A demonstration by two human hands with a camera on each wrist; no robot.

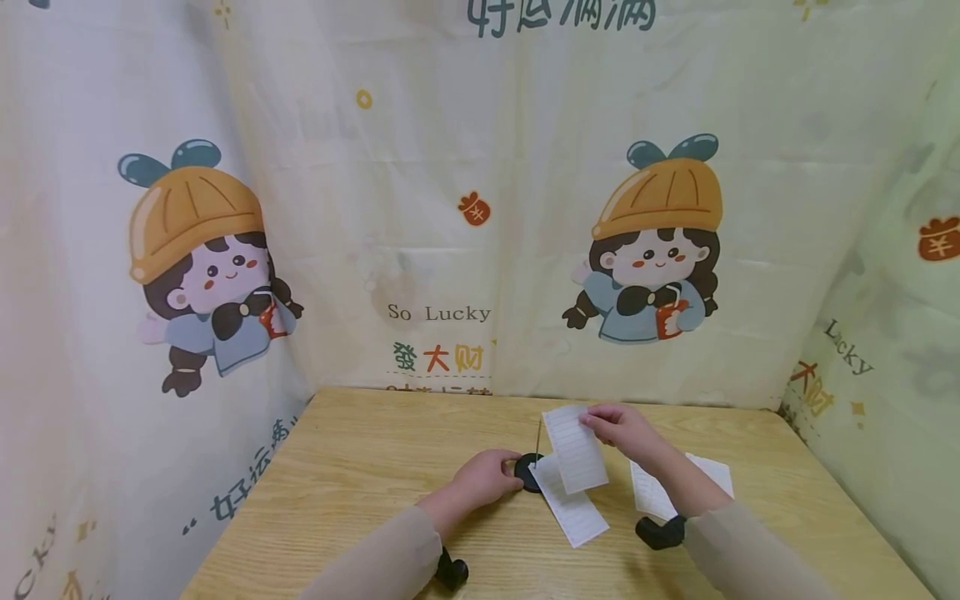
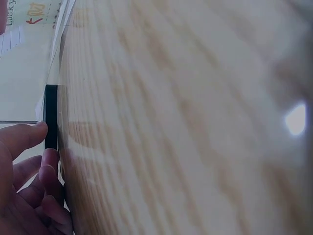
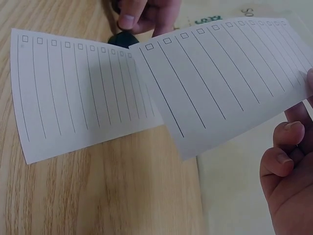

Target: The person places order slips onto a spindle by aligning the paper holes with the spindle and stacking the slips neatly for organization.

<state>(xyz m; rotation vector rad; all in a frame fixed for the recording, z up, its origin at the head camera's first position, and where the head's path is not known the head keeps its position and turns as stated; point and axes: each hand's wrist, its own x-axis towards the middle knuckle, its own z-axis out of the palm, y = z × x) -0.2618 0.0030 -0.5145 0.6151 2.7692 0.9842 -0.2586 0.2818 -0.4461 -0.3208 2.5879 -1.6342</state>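
Base (image 1: 526,477) on table (image 1: 360,450), pinched by left hand (image 1: 486,477), likely to steady its upright spike (image 1: 537,442) | upper paper (image 1: 574,452) near spike, pinched by its corner in right hand (image 1: 622,429), seemingly leaving the other end free | lower paper (image 1: 579,515) with one corner at spike's foot
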